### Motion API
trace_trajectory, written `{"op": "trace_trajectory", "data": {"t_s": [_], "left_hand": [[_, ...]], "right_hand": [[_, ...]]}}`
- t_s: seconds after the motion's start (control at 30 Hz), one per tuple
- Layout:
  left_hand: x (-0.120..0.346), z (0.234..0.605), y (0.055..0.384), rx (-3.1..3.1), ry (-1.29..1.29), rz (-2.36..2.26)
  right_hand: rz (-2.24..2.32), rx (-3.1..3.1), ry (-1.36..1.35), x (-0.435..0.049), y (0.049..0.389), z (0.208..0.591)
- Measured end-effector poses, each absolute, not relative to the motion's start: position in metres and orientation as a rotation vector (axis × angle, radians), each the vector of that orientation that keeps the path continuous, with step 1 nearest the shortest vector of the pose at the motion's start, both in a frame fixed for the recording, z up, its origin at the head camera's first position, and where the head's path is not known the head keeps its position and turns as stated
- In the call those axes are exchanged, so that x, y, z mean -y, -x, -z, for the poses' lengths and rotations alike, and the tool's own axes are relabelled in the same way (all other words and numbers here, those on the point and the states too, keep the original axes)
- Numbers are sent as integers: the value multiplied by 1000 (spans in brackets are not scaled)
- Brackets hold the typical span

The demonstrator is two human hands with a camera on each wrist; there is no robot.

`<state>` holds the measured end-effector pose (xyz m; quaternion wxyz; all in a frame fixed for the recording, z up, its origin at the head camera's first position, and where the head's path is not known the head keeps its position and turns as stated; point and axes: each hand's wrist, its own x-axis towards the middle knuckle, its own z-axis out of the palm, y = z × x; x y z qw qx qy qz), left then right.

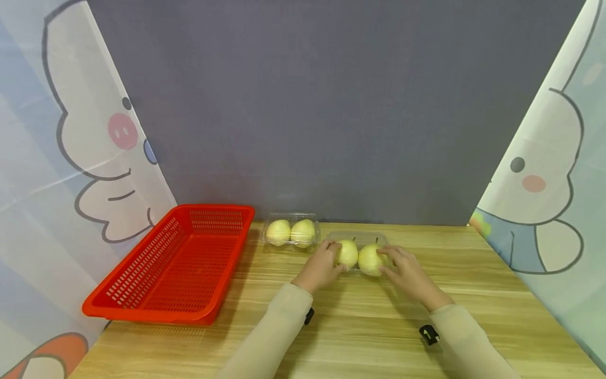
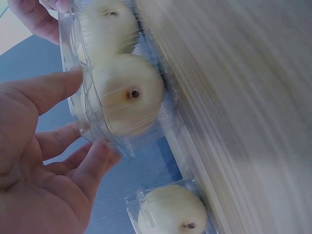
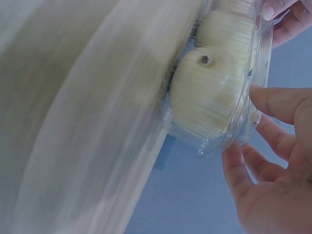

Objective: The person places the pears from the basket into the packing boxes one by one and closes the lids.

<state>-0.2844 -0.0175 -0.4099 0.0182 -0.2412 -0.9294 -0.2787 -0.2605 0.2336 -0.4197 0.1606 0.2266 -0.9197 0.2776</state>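
Two pale yellow pears (image 1: 372,259) sit side by side in a clear plastic clamshell box (image 3: 204,144) on the wooden table, their stems showing in the head view. My left hand (image 1: 322,267) holds the left end of this box. In the left wrist view, the thumb of that hand (image 2: 46,146) rests at the box's rim, with the other fingers curled around its end. Gripping the opposite end is my right hand (image 1: 408,275), its thumb and fingertips on the rim in the right wrist view. The fingers partly cover the pears from above.
Another clear box (image 1: 291,247) with two pears stands farther back to the left. A red slotted plastic basket (image 1: 215,302) lies at the table's left side. Behind the table (image 1: 360,337) rises a dark grey panel (image 1: 303,116), with cartoon-printed sheets (image 1: 535,221) at both sides.
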Motion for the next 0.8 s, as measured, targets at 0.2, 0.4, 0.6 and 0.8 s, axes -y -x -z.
{"op": "trace_trajectory", "data": {"t_s": [0.2, 0.4, 0.6, 0.8], "left_hand": [[14, 413, 291, 2883, 711, 931], [12, 415, 293, 2886, 690, 972], [12, 414, 295, 2881, 677, 979], [10, 414, 298, 2890, 663, 961]], "right_hand": [[-813, 2618, -640, -234, 270, 423], [-815, 2633, -621, -235, 274, 424], [-838, 2665, -600, -235, 276, 423], [-839, 2666, -585, -235, 280, 425]]}}
